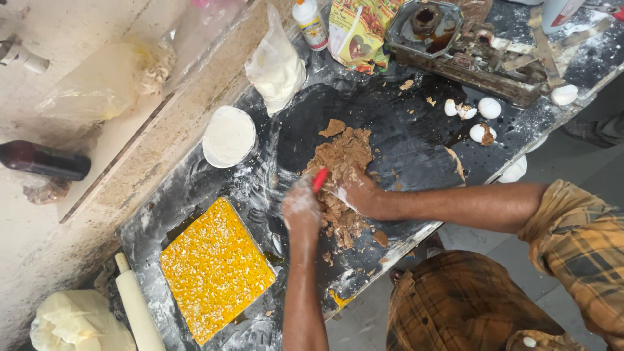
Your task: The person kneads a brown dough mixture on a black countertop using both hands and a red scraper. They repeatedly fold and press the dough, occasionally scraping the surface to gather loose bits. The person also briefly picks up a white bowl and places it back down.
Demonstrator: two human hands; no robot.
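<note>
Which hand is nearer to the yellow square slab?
Left. The left hand is just up and right of the yellow square slab, at the edge of the brown dough. The right hand lies farther right, on the dough.

A square yellow slab [216, 268] speckled with pale crumbs lies near the worktop's [416, 140] front left corner, with a white rolling pin [138, 307] at the left edge beside it. A round dish of flour [229, 136] and a clear bag of flour [276, 65] sit toward the back edge; broken eggshells [478, 114] lie near the right edge below a grimy metal tray [426, 29], and a dark bottle [44, 160] rests on the ledge
</note>
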